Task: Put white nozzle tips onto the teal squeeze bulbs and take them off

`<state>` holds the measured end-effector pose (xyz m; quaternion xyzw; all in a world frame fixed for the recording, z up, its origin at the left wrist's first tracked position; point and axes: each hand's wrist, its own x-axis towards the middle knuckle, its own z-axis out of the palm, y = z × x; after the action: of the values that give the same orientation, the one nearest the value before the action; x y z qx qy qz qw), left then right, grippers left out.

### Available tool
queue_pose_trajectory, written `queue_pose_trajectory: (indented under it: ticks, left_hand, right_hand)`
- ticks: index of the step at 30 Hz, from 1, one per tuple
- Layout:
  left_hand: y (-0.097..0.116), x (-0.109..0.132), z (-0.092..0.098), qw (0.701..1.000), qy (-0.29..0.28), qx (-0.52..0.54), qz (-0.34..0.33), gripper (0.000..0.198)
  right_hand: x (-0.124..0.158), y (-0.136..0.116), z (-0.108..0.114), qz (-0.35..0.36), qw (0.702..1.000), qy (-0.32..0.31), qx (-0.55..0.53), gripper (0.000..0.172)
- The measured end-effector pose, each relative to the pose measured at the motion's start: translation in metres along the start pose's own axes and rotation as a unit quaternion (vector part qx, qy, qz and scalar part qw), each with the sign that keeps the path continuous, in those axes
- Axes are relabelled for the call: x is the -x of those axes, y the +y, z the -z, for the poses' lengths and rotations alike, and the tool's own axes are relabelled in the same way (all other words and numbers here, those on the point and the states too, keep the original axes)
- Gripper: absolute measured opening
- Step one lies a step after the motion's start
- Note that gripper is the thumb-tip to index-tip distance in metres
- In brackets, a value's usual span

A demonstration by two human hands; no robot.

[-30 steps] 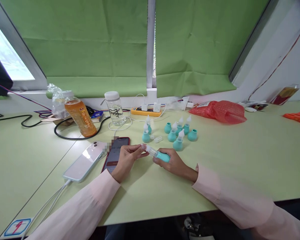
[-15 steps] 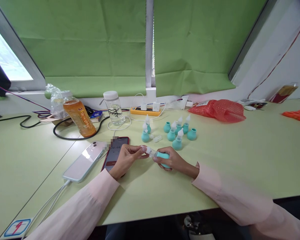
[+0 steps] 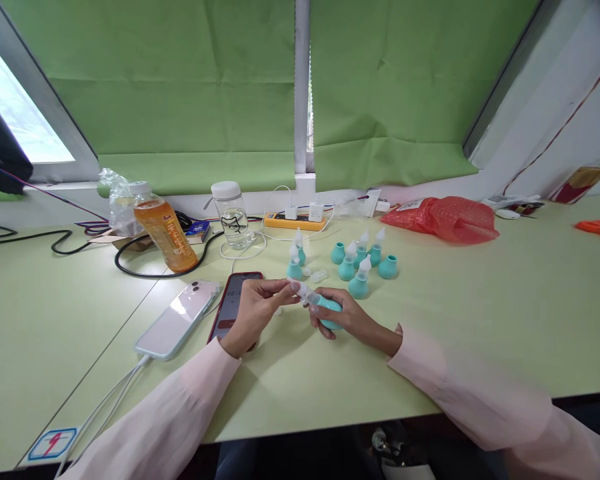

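My right hand [image 3: 344,313] is wrapped round a teal rubber squeeze bulb [image 3: 331,312], apparently of a nasal aspirator, tilted with its neck toward the left. A translucent plastic nozzle [image 3: 310,297] extends from the bulb's neck. The fingers of my left hand [image 3: 265,301] pinch the nozzle's far end, partly hiding it. Beyond my hands stand several similar aspirators, such as one upright bulb with its clear tip [image 3: 359,285]. Two bulbs, a rear one [image 3: 338,253] and a right one [image 3: 389,267], have no nozzle. A loose clear cap [image 3: 319,275] lies near them.
Left of my hands lie a dark-screened phone [image 3: 235,300] and a white phone [image 3: 175,323] with cables. Behind are an orange drink bottle [image 3: 167,233], a clear jar [image 3: 234,223], a power strip [image 3: 295,222] and a red plastic bag [image 3: 443,219].
The view has shifted slightly. My left fingers have moved a little along the nozzle toward the bulb, and a small pale piece now shows on the table beside my left hand.
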<state>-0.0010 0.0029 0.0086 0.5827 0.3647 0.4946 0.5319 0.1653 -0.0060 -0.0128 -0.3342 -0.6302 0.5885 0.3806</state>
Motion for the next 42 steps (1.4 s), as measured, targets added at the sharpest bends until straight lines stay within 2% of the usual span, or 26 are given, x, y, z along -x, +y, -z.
queue_pose_trajectory:
  ticks: [2, 4, 7, 9, 12, 15, 18, 21, 23, 25, 27, 29, 31, 34, 37, 39, 42]
  left_hand:
    - [0.010, -0.006, 0.006, 0.999, 0.030, -0.007, -0.041, 0.023]
    - [0.017, -0.016, 0.016, 0.991, 0.103, -0.025, -0.082, 0.024]
    - [0.019, -0.032, 0.031, 0.971, 0.170, -0.124, -0.115, 0.028]
    - [0.014, -0.040, 0.036, 0.949, 0.191, -0.207, -0.139, 0.026]
    - [0.001, -0.048, 0.038, 0.920, 0.158, -0.331, -0.138, 0.025]
    - [-0.009, -0.054, 0.040, 0.917, 0.135, -0.355, -0.125, 0.027]
    - [-0.013, -0.059, 0.045, 0.919, 0.120, -0.359, -0.112, 0.034]
    - [-0.012, -0.057, 0.050, 0.917, 0.114, -0.365, -0.114, 0.046]
    - [-0.008, -0.050, 0.052, 0.904, 0.144, -0.374, -0.149, 0.048]
    - [-0.004, -0.040, 0.051, 0.878, 0.183, -0.389, -0.210, 0.040]
    - [0.001, -0.028, 0.046, 0.848, 0.198, -0.411, -0.271, 0.026]
    - [0.005, -0.018, 0.038, 0.839, 0.153, -0.433, -0.292, 0.019]
    - [0.007, -0.012, 0.030, 0.827, 0.065, -0.487, -0.273, 0.021]
    - [0.006, -0.012, 0.025, 0.754, -0.041, -0.621, -0.210, 0.021]
    - [-0.001, -0.014, 0.027, 0.684, -0.127, -0.700, -0.160, 0.025]
    - [-0.005, -0.014, 0.030, 0.657, -0.168, -0.722, -0.140, 0.030]
    - [-0.010, -0.013, 0.032, 0.641, -0.185, -0.734, -0.127, 0.030]
  right_hand:
    - [-0.002, 0.002, 0.001, 0.027, 0.999, 0.008, -0.018, 0.034]
    - [-0.004, 0.009, 0.003, 0.050, 0.997, 0.053, 0.002, 0.042]
    - [-0.007, 0.021, 0.007, 0.093, 0.979, 0.130, 0.129, 0.034]
    - [-0.008, 0.026, 0.006, 0.129, 0.955, 0.133, 0.233, 0.026]
    - [-0.011, 0.030, 0.000, 0.175, 0.911, 0.082, 0.365, 0.022]
    - [-0.022, 0.030, -0.009, 0.204, 0.861, 0.044, 0.464, 0.024]
    - [-0.040, 0.033, -0.018, 0.205, 0.826, 0.043, 0.523, 0.025]
    - [-0.054, 0.037, -0.024, 0.192, 0.812, 0.029, 0.550, 0.020]
    - [-0.054, 0.038, -0.022, 0.185, 0.813, 0.021, 0.551, 0.015]
    - [-0.048, 0.036, -0.015, 0.177, 0.818, 0.027, 0.547, 0.013]
    - [-0.038, 0.034, -0.004, 0.164, 0.824, 0.035, 0.542, 0.012]
    - [-0.027, 0.033, 0.010, 0.151, 0.827, 0.042, 0.540, 0.014]
    - [-0.016, 0.033, 0.022, 0.148, 0.820, 0.058, 0.550, 0.016]
    - [-0.001, 0.034, 0.035, 0.168, 0.796, 0.086, 0.575, 0.019]
    - [0.010, 0.030, 0.047, 0.215, 0.769, 0.129, 0.587, 0.020]
    - [0.014, 0.023, 0.056, 0.249, 0.743, 0.172, 0.596, 0.017]
    - [0.011, 0.001, 0.066, 0.281, 0.699, 0.215, 0.621, 0.014]
